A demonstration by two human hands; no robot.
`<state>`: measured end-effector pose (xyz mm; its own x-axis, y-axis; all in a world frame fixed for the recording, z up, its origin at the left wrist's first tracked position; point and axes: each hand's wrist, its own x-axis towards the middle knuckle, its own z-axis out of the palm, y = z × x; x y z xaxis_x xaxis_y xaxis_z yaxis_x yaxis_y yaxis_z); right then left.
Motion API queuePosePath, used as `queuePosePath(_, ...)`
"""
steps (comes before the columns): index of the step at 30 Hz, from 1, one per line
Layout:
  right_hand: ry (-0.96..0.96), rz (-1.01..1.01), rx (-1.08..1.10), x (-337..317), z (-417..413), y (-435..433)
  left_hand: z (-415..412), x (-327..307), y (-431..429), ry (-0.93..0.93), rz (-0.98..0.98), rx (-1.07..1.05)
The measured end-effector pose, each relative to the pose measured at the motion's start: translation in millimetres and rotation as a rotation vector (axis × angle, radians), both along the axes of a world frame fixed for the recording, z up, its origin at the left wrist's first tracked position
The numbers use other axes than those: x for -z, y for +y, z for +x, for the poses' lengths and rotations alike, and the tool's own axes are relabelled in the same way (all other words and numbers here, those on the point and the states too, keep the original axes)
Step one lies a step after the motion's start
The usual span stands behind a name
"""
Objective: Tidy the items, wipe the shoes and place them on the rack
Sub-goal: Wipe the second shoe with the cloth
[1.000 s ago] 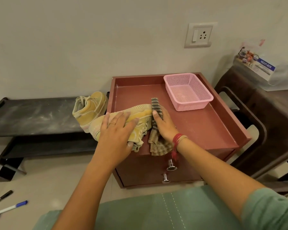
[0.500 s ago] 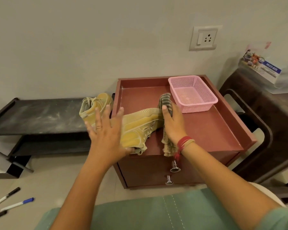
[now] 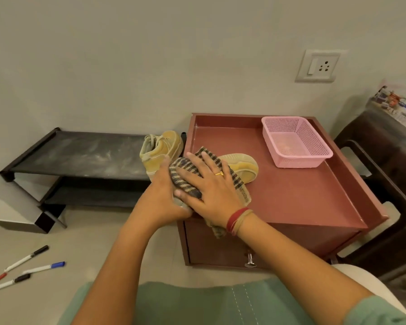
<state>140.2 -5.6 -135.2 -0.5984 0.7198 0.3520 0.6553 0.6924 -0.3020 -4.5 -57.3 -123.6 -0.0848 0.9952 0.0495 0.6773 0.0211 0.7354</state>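
Against a plain pale wall stands a reddish-brown cabinet [image 3: 302, 195] whose rimmed top carries a pink mesh basket [image 3: 295, 143]. On its front left part lies a yellow sneaker [image 3: 240, 166]; the right hand [image 3: 211, 188] presses a striped cloth [image 3: 185, 177] flat over it, while the left hand [image 3: 167, 198] grips its heel end. Another yellow sneaker [image 3: 161, 148] sits on the black shoe rack [image 3: 80, 156] alongside.

A plain pale wall [image 3: 150, 55] backs the red-brown cabinet [image 3: 291, 200]. Above the cabinet sits a switch socket [image 3: 319, 66]; to its right, a dark chair [image 3: 384, 184]; beneath it, beige floor tiles [image 3: 85, 245].
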Motion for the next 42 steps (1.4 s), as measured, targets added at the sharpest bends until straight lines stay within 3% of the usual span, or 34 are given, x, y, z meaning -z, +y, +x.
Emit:
queuePosePath(4,0.045,-0.083,0.102,11.3,23.2,8.3,3.3,-4.3,2.9,0.166,-0.027,0.0)
queuePosePath(8,0.125,-0.222,0.326,21.4,56.2,46.8,3.4,-8.4,5.8,0.183,-0.097,-0.012)
queuePosePath(11,0.336,-0.447,0.59,22.0,71.7,69.6,9.3,-7.2,4.9,0.18,-0.11,-0.044)
queuePosePath(13,0.384,-0.425,0.671,13.7,60.9,60.9,15.1,-6.4,5.6,0.248,-0.041,-0.061)
queuePosePath(15,0.373,-0.257,0.447,0.3,38.0,36.2,19.5,-5.4,8.6,0.293,0.068,-0.046)
queuePosePath(17,0.235,-0.138,0.165,-11.7,14.7,9.7,21.9,-3.5,12.0,0.278,0.137,-0.038)
queuePosePath(19,0.086,-0.102,0.07,-4.7,8.4,0.5,22.1,-2.1,12.4,0.286,0.16,-0.058)
queuePosePath(24,0.118,-0.2,0.331,20.6,42.8,45.2,19.3,-3.1,10.5,0.348,0.136,-0.052)
queuePosePath(28,0.39,-0.458,0.555,15.3,70.4,75.8,34.3,-5.3,9.6,0.584,0.145,-0.133)
queuePosePath(30,0.448,-0.367,0.547,7.4,67.3,63.5,47.0,1.1,11.0,0.75,0.109,-0.115)
queuePosePath(31,0.478,-0.296,0.434,1.6,62.7,52.1,52.3,5.4,12.2,0.801,0.087,-0.108)
queuePosePath(32,0.462,-0.242,0.289,-3.6,56.8,38.7,56.0,8.4,13.5,0.815,0.084,-0.113)
queuePosePath(34,0.233,-0.156,0.094,1.0,48.0,19.4,56.9,9.7,16.9,0.797,0.092,-0.13)
queuePosePath(35,0.108,-0.095,0.084,8.4,48.3,18.5,55.7,8.6,18.3,0.786,0.093,-0.126)
queuePosePath(37,0.055,-0.043,0.175,19.6,54.7,33.2,50.5,6.6,21.0,0.735,0.076,-0.102)
queuePosePath(39,0.187,-0.155,0.285,32.8,62.7,52.3,46.5,4.0,22.7,0.69,0.071,-0.091)
queuePosePath(42,0.563,-0.536,0.444,44.8,83.4,80.8,45.8,3.5,21.2,0.658,0.073,-0.08)
